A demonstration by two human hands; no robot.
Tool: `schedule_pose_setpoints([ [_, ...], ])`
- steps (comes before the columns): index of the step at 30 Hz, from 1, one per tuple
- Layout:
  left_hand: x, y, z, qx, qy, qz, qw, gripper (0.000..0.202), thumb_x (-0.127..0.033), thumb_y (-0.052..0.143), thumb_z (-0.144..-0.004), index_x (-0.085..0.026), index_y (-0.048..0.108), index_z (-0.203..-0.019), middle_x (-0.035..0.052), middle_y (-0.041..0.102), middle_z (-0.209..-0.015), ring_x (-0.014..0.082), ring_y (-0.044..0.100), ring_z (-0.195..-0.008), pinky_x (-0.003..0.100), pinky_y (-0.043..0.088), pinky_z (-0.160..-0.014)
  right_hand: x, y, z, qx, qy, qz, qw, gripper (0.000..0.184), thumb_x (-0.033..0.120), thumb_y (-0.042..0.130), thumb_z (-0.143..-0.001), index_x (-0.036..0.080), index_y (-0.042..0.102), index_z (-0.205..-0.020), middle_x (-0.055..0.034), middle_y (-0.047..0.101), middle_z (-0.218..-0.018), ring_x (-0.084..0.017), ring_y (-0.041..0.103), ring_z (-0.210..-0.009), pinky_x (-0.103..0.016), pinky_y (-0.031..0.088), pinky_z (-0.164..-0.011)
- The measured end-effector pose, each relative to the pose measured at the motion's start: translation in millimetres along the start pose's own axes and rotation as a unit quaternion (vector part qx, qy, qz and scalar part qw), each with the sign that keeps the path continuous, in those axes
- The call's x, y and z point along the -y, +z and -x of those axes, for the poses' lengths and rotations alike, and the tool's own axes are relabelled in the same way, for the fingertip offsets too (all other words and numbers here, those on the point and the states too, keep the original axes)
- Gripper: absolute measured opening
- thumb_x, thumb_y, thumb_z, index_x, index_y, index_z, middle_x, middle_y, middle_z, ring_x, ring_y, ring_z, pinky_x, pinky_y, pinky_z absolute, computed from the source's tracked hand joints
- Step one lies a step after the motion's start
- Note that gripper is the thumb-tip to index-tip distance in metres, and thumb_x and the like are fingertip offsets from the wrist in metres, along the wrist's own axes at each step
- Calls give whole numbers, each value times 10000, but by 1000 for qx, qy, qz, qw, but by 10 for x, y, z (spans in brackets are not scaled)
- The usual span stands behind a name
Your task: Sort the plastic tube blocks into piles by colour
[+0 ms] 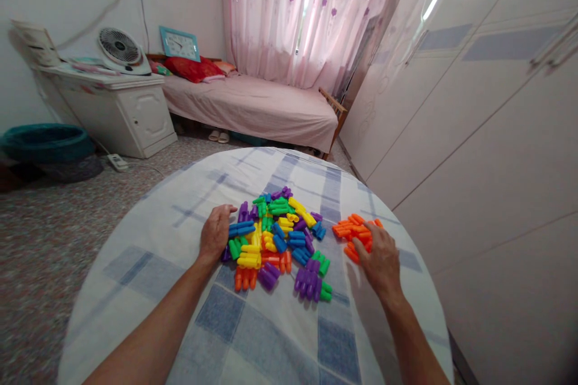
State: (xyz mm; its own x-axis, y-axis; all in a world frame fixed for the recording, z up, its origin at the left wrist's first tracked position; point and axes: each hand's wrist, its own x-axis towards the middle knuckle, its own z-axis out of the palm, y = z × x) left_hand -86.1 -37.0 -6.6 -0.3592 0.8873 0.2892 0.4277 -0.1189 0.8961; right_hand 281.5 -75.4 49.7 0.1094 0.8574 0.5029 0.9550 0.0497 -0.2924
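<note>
A heap of bright plastic bullet-shaped blocks [280, 237] in several colours lies on a round table [198, 325] covered with a blue-checked cloth. My left hand [215, 233] rests at the heap's left edge, fingers curled against the blocks, gripping nothing that I can see. A separate small cluster of orange blocks [354, 230] sits to the right. My right hand [382, 261] lies over the near side of that cluster, fingers stretched flat onto the orange pieces.
White wardrobe doors [474, 132] stand close on the right. Beyond the table are a pink bed [257, 105], a white cabinet [121, 114] with a fan [121, 49] on it, and a teal basin [45, 141] on the floor.
</note>
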Motion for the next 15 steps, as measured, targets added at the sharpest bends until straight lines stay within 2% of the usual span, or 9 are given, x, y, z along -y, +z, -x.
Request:
schedule_pose_setpoints([
  [1, -3, 0, 2, 0, 3, 1, 1000, 485, -491, 251, -900, -182, 623, -935, 72, 617, -1045, 206, 579, -1017, 363, 453, -922, 155, -15, 72, 11, -33, -45, 998, 375, 357, 506, -811, 160, 561, -1125, -118, 592, -1129, -265, 502, -1060, -423, 370, -926],
  [3, -10, 0, 4, -1, 6, 1, 1000, 486, -487, 248, -901, -180, 624, -933, 73, 616, -1045, 206, 579, -1019, 363, 451, -925, 491, -43, 225, 78, -93, -132, 984, 291, 334, 524, -826, 192, 579, -1074, -81, 613, -1071, -224, 518, -1039, -377, 376, -927],
  [5, -16, -2, 5, -3, 5, 0, 1000, 485, -481, 248, -902, -177, 624, -930, 74, 617, -1041, 207, 576, -1025, 364, 447, -931, 807, -56, 358, 147, -132, -165, 966, 255, 296, 550, -822, 229, 581, -1067, -51, 614, -1062, -209, 510, -1045, -360, 374, -915],
  [7, -22, -6, 5, -4, 7, -2, 1000, 484, -479, 248, -902, -176, 625, -927, 74, 617, -1041, 208, 573, -1030, 366, 443, -937, 1048, -42, 448, 186, -161, -163, 955, 248, 269, 576, -808, 252, 583, -1055, -31, 621, -1056, -215, 498, -1058, -367, 364, -906],
  [10, -29, -12, 5, -1, 11, -4, 1000, 489, -483, 242, -901, -179, 625, -919, 74, 617, -1039, 209, 576, -1022, 369, 448, -930, 1239, 41, 510, 202, -185, -120, 954, 279, 231, 604, -773, 250, 580, -1050, -30, 634, -1042, -241, 477, -1088, -397, 337, -920],
  [15, -20, -13, 7, 2, 13, -2, 1000, 487, -482, 242, -902, -177, 620, -933, 77, 614, -1038, 210, 585, -1012, 367, 463, -911, 1302, 203, 554, 190, -175, -67, 964, 314, 149, 561, -758, 221, 571, -1064, -54, 642, -1009, -255, 473, -1101, -417, 327, -929],
])
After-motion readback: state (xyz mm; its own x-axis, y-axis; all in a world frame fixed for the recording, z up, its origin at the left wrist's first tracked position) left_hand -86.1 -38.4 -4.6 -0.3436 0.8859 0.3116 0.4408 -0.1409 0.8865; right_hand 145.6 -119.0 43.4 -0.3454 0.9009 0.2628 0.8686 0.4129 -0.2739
